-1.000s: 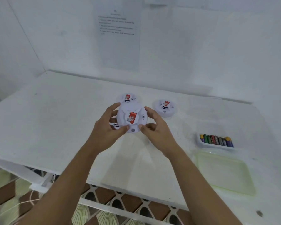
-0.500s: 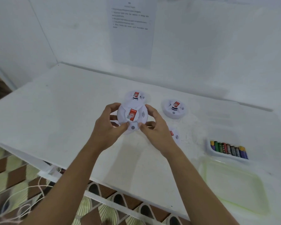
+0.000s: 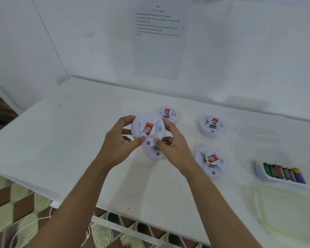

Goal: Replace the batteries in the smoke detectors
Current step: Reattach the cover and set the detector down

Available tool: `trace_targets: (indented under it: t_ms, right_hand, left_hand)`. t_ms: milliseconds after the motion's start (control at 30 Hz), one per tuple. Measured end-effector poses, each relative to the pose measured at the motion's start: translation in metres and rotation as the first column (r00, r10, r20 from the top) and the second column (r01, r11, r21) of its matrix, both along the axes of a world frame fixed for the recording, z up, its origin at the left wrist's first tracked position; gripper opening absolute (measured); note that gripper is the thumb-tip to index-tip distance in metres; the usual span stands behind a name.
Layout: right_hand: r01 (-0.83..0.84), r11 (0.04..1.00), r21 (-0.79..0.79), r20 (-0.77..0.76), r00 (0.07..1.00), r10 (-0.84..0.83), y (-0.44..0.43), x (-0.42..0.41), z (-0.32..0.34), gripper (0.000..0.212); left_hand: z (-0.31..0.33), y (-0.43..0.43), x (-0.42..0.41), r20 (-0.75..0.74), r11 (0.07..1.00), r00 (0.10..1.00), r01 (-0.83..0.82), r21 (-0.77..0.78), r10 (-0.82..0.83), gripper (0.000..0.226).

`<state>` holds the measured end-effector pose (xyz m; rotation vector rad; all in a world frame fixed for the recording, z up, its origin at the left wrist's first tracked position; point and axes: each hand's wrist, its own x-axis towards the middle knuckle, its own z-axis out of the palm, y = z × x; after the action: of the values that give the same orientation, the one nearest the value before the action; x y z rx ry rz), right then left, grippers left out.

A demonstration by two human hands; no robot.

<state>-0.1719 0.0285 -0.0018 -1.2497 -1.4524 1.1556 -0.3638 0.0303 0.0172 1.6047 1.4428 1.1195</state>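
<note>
Left grip (image 3: 121, 142) and right grip (image 3: 174, 145) clasp a white smoke detector (image 3: 147, 128) by its rim, above the tabletop (image 3: 70, 140).
A second detector (image 3: 157, 154) lies just beneath; batteries (image 3: 284, 173) fill a tray (image 3: 258, 171) at 4 o'clock.

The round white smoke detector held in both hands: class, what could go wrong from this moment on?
1. The left hand and right hand pinch the round white smoke detector by its rim above the white table; twisted open, it may slip onto the second white smoke detector lying beneath.
2. The row of cylindrical batteries shows mixed colours, so mismatched cells might go in.
</note>
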Motion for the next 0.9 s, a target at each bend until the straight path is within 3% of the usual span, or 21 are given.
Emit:
trace_targets:
  t_ms: [333,500,900]
  right_hand:
    - [0.104,0.994,0.016,0.041,0.994,-0.104,0.023,-0.058,-0.008,0.059]
    - [0.135,0.989,0.058,0.026,0.99,-0.137,0.03,-0.075,-0.007,0.049]
    - [0.124,0.988,0.093,0.161,0.977,-0.138,0.058,-0.089,-0.005,0.048]
  left_hand:
    - [-0.001,0.038,-0.057,-0.008,0.995,0.995,0.102,0.007,-0.102,0.055]
    - [-0.002,0.054,-0.075,-0.012,0.989,0.989,0.147,0.004,-0.147,0.057]
    - [-0.009,0.08,-0.091,0.009,0.988,0.989,0.148,-0.036,-0.147,0.058]
